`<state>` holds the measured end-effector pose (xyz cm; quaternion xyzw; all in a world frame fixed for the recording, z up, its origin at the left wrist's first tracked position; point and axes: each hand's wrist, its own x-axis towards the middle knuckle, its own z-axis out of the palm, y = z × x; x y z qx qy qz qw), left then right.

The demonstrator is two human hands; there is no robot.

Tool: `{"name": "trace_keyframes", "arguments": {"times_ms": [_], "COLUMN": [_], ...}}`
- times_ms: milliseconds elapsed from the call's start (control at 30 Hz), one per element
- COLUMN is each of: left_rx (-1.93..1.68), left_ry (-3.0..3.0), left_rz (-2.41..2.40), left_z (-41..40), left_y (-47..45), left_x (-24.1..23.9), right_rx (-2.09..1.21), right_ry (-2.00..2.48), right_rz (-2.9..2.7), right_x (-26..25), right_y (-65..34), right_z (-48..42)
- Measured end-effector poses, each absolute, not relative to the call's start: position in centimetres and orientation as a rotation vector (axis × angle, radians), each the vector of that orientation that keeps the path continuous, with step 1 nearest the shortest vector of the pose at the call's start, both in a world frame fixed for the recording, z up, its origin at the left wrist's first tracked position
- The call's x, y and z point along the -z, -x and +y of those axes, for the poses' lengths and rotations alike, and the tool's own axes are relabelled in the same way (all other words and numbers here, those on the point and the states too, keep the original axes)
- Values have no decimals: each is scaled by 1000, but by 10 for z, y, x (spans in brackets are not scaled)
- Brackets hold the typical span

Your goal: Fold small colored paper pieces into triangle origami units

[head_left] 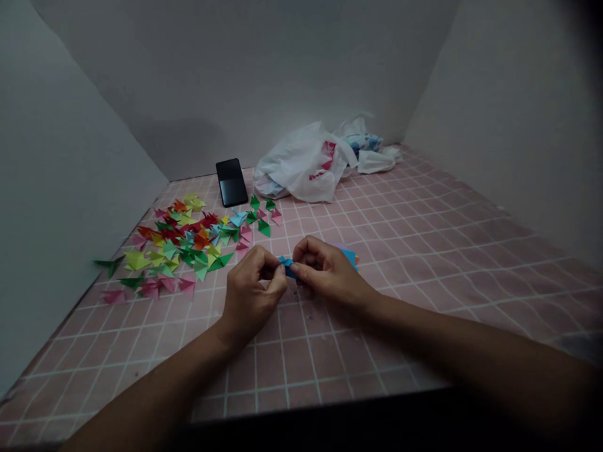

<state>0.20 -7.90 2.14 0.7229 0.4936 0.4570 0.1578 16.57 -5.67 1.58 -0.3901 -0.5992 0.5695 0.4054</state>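
Note:
Both of my hands meet over the pink checked tabletop [400, 238], pinching a small blue folded paper piece [286, 266] between them. My left hand [252, 289] grips its left end with curled fingers. My right hand [325, 270] holds the right end, fingers closed. Under my right hand lie a few flat paper sheets [349, 254], blue on top with an orange edge showing. To the left spreads a heap of several folded paper triangles [188, 242] in green, red, yellow, pink and light blue.
A black phone [231, 182] leans against the back wall. Beside it lie crumpled white plastic bags [311, 163] with red print. Grey board walls [70, 188] close in the left, back and right. The table's near edge runs along the bottom.

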Motion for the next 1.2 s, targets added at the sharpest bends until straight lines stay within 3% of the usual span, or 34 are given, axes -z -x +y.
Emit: {"name": "trace_keyframes", "arguments": {"times_ms": [267,600,900,1200], "left_rx": [-1267,-1167,-1340,-1166], "left_ry": [-1995,-1648,-1416,-1158], "left_rz": [1420,1343,1316,1238], "left_z": [-78,-75,-77,-75], "left_y": [-2,-3,-4,-7], "left_x": [-20,-13,-20,-19], "right_rx": [-1109,-942,-1180,-1331], "right_ry": [1014,1039,956,939], "right_rz": [-1696,-1879,-1680,-1442], "right_x": [-14,-15,-10,-7], "right_y": [-165,-167,-164,-163], "right_z": [-58,-56,-58,-51]}}
